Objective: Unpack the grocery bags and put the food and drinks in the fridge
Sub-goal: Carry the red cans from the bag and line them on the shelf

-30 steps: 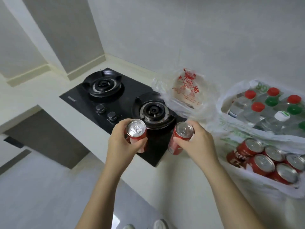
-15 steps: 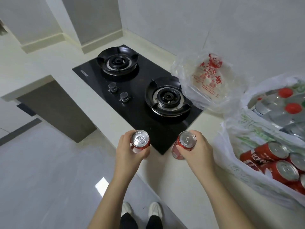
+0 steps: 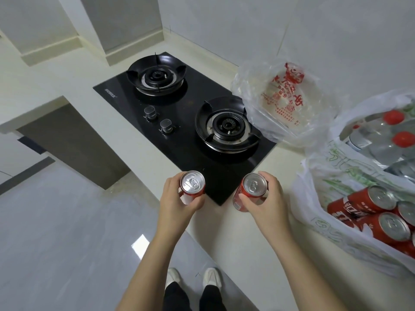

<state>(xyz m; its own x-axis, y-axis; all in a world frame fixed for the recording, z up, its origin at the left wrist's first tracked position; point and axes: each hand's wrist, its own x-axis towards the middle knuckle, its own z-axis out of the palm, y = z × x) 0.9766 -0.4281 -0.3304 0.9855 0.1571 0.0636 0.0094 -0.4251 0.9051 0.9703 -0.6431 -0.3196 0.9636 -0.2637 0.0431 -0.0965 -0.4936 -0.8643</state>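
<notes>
Viewing from the head camera, two red cola cans are seen held near the front edge of the worktop [image 3: 235, 243], one in each hand. The left can [image 3: 192, 185] is grasped upright by the left hand [image 3: 177, 205], with the fingers wrapped round the body below the rim. The right can [image 3: 252, 189] is grasped likewise by the right hand [image 3: 268, 203] and appears slightly tilted. Both forearms are extended forward, with the palms turned inward toward each other.

The tabs are unopened, so full cans are assumed. Moderate weight is to be expected, with a stiff wall that dents under excess pressure and a smooth, possibly slippery surface. Hold is best taken round the mid-body, as shown.

Further cans [image 3: 370, 205] lie on their sides in the printed plastic bag [image 3: 332, 194] at the right, with capped water bottles [image 3: 395, 140] behind them. A clear bag [image 3: 280, 102] rests beside the gas hob [image 3: 179, 122]. The fridge is not in view; carrying the two cans to it is judged the step in hand.
</notes>
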